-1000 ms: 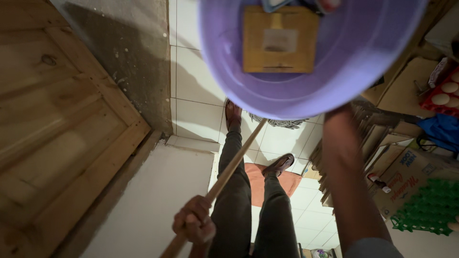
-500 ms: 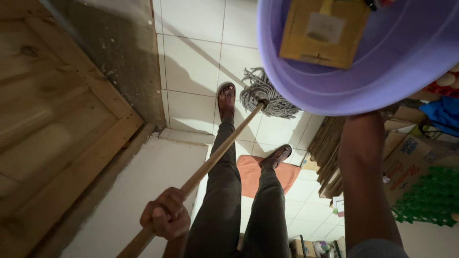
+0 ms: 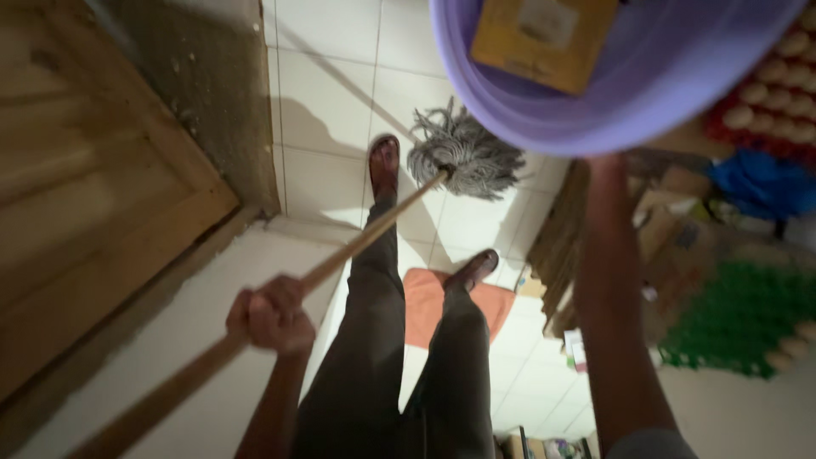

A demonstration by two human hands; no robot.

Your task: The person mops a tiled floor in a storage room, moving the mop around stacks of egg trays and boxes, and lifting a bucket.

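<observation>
- A wooden door (image 3: 93, 178) fills the left of the frame, with a rough grey wall strip just right of it.
- White floor tiles (image 3: 327, 102) run down the middle; the person's legs in dark trousers stand on them, one shoe forward at centre, the other on an orange mat (image 3: 425, 302) lower down.
- A purple basin (image 3: 646, 76) takes the upper right, tilted toward the camera. Inside it lies a flat yellow-brown box (image 3: 544, 38) with a pale rectangular label near its top.
- The right arm rises along the right side to the basin's underside; the right hand is hidden behind the rim, so its grip cannot be told.
- A mop (image 3: 467, 157) with a grey string head rests on the tiles at upper centre, just right of the forward shoe; its wooden stick slants down to the lower left.
- The left hand (image 3: 270, 313) is closed in a fist round the stick, lower left of centre.
- At the right edge, blurred: green egg trays (image 3: 739, 323) low, red trays (image 3: 778, 102) with pale eggs above, a blue bundle between them.
</observation>
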